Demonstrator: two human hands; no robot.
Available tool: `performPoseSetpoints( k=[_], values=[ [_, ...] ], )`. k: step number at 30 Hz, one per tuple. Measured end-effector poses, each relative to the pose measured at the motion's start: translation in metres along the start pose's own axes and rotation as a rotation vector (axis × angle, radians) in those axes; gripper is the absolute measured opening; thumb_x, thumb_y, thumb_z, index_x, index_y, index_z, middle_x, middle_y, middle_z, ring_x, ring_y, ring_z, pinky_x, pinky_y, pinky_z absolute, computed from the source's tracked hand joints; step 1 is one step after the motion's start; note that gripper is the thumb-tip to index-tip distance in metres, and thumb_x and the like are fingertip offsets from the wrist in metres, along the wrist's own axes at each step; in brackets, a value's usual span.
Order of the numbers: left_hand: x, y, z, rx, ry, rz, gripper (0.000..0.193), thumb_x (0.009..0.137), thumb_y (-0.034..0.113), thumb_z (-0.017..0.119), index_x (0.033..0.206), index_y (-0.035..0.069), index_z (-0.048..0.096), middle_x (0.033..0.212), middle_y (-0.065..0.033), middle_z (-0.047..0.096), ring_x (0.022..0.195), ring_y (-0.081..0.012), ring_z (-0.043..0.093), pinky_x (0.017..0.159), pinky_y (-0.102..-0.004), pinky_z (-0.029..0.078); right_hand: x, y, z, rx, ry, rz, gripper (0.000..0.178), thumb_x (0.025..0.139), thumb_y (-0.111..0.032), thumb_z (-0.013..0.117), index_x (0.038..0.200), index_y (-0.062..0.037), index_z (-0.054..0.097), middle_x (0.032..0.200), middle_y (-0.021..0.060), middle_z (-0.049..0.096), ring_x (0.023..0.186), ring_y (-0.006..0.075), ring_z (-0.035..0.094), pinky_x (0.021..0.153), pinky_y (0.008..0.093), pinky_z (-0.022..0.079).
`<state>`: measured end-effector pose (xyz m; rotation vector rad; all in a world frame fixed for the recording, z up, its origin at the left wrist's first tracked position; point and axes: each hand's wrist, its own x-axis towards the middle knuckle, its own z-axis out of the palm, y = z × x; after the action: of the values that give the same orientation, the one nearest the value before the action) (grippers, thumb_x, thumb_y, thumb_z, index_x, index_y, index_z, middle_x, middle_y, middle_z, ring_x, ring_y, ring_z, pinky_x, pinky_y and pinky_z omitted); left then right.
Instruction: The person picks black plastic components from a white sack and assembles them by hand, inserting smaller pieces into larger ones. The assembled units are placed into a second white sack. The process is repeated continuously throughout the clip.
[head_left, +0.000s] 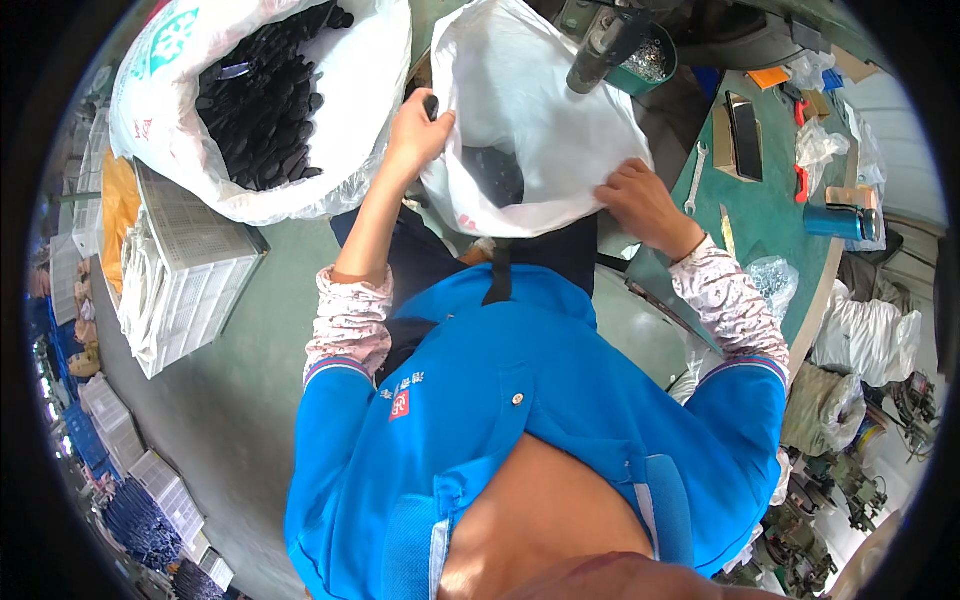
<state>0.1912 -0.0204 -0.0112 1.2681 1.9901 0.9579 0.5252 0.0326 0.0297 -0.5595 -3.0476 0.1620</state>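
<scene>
A white plastic bag [545,120] stands open in front of me, with some dark pieces [493,172] low inside it. My left hand [418,132] is at its left rim, fingers closed on a small black piece [431,105]. Whether these fingers also grip the rim I cannot tell. Closed on the right rim of the same bag is my right hand [637,203]; its fingertips are partly hidden. To the left, a bigger white bag [365,60] holds a heap of black elongated pieces [262,110].
A white crate [195,265] stands at left below the bigger bag. On the green bench [690,225] at right lie a wrench [697,177], a phone [744,137] and a blue bottle [838,221]. Behind the open bag, a machine part [603,52] adjoins a green bin [640,82] of small metal parts.
</scene>
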Motion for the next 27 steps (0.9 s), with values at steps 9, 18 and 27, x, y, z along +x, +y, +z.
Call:
performPoseSetpoints(
  k=[9,18,27],
  values=[
    [-0.003,0.023,-0.007,-0.358,0.022,-0.060,0.045,0.082,0.020,0.067,0.112,-0.006,0.046,0.065,-0.0079,0.057,0.050,-0.0151,0.057,0.045,-0.0281,0.045,-0.035,0.029,-0.007,0.221,0.027,0.161,0.019,0.072,-0.004,0.068,0.091,-0.0038,0.064,0.079,0.0134,0.061,0.080,0.0349,0.058,0.076,0.0412,0.046],
    [-0.100,0.074,0.013,0.315,-0.190,0.747,0.054,0.064,0.029,0.079,0.108,0.006,0.059,0.091,-0.0089,0.058,0.085,-0.0257,0.055,0.068,-0.0340,0.049,-0.010,0.052,-0.023,0.232,0.209,0.263,0.024,0.077,-0.017,0.071,0.097,-0.0028,0.067,0.105,0.0159,0.064,0.098,0.0325,0.058,0.085,0.0392,0.044],
    [-0.069,0.040,0.048,0.372,-0.251,0.874,0.013,0.066,0.011,0.061,0.079,0.009,0.059,0.068,-0.0036,0.052,0.073,-0.0230,0.051,0.055,-0.0348,0.046,0.022,0.088,0.010,-0.214,0.122,0.420,0.042,0.079,-0.025,0.067,0.116,-0.0069,0.060,0.120,0.0157,0.057,0.112,0.0342,0.050,0.093,0.0458,0.039]
  ],
)
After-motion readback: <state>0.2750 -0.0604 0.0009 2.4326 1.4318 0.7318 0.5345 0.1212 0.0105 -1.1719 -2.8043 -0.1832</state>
